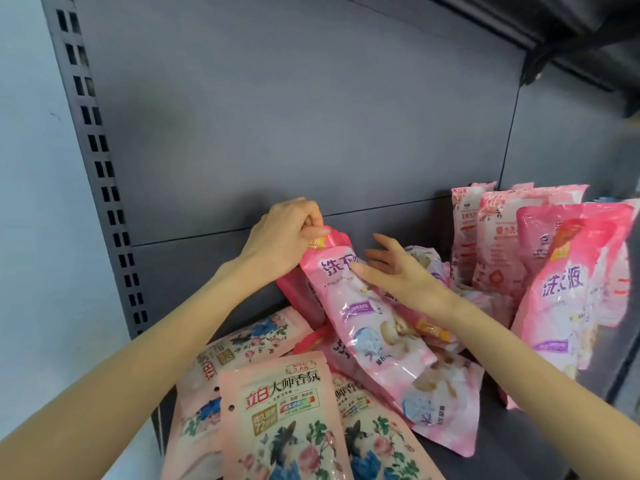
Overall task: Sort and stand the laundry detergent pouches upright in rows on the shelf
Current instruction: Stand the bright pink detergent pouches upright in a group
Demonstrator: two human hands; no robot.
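- Detergent pouch point(367, 317), pink with purple lettering, leans tilted at mid-shelf. Its lower end rests on a heap of fallen pouches point(446, 407).
- Left hand point(287, 233) pinches the pouch's top corner between curled fingers and thumb. Judged purpose: to draw the top up towards vertical.
- Right hand point(391, 271) has its fingers splayed and nearly straight, with the thumb flat on the pouch front. It is judged to steady the pouch, not grasp it.
- Standing pouches point(561, 282) are upright at the right, by the back panel point(311, 133). This is the likely destination row for the same kind.
- Floral pouches point(287, 410) lie flat at the front left, a different kind and unsorted.
- Shelf point(512, 441): the held pouch's foot is hidden, and what the right fingertips touch cannot be determined. The floral pouches are cut off below, and the standing count is unclear.
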